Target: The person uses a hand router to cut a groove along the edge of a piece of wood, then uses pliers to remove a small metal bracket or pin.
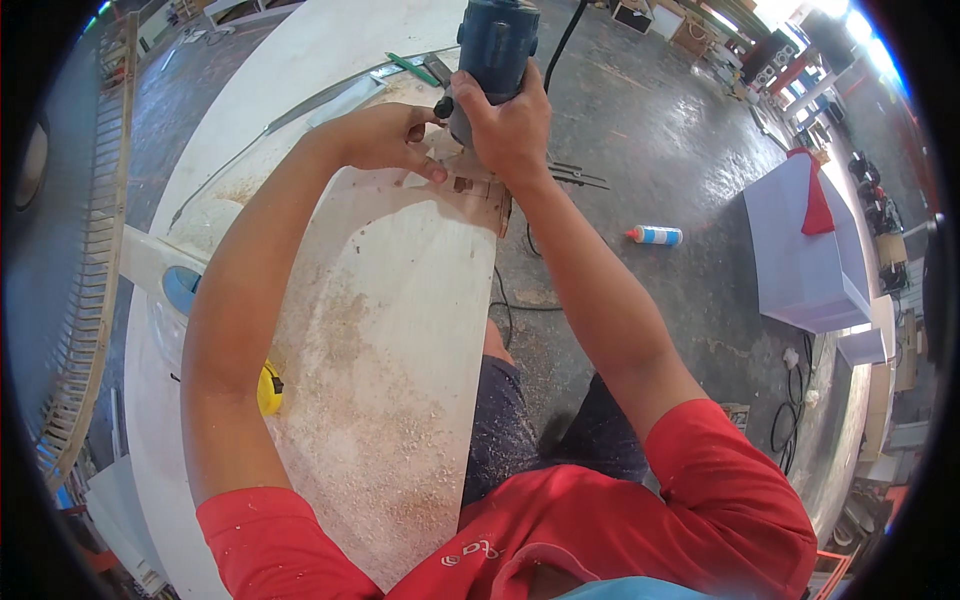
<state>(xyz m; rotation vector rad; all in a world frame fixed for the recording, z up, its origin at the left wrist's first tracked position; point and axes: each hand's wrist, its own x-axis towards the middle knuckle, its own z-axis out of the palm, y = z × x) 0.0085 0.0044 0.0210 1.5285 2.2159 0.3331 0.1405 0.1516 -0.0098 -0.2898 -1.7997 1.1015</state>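
My right hand (512, 130) is wrapped round the dark blue body of a trim router (497, 45), which stands upright at the far right corner of a pale board (400, 260). My left hand (392, 140) has its fingers curled against the left side of the router's base, near a black knob; part of its grip is hidden. Under the router, at the board's edge, lies a narrow piece of wood (480, 190) with a cut slot. Metal guide rods (580, 177) stick out to the right of the base. The router's bit is hidden from sight.
Sawdust covers the near board. A green pencil-like tool (410, 69) lies behind my left hand. A yellow tape measure (270, 388) sits beside my left forearm. On the floor are a glue bottle (658, 235), black cables (525, 306) and a white cabinet (805, 245) with a red cloth.
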